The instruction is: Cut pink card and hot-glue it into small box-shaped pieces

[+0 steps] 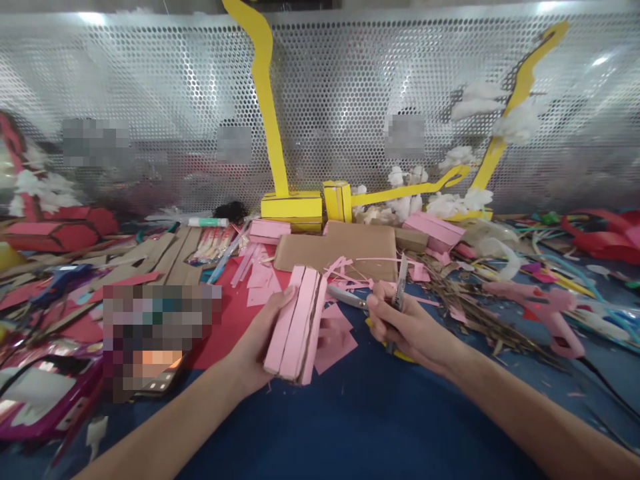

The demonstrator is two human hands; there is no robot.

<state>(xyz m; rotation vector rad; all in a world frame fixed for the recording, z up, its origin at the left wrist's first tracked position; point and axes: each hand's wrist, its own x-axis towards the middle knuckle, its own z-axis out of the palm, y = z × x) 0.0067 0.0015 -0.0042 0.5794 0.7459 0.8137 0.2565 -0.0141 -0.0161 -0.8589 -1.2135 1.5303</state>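
Pink paper (289, 321) covers the box (304, 327) in my half-curled left hand (257, 347). It looks mostly covered, but brown edges show. To its right, my right hand (417, 328) grips a metal tool (401, 280) tight.

Perforated metal panel (335, 100) at back; white plug (97, 432) near purple item (86, 393).

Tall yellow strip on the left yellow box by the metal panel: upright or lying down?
Upright. The yellow strip rises from the yellow box to the picture's top edge, in front of the perforated panel.
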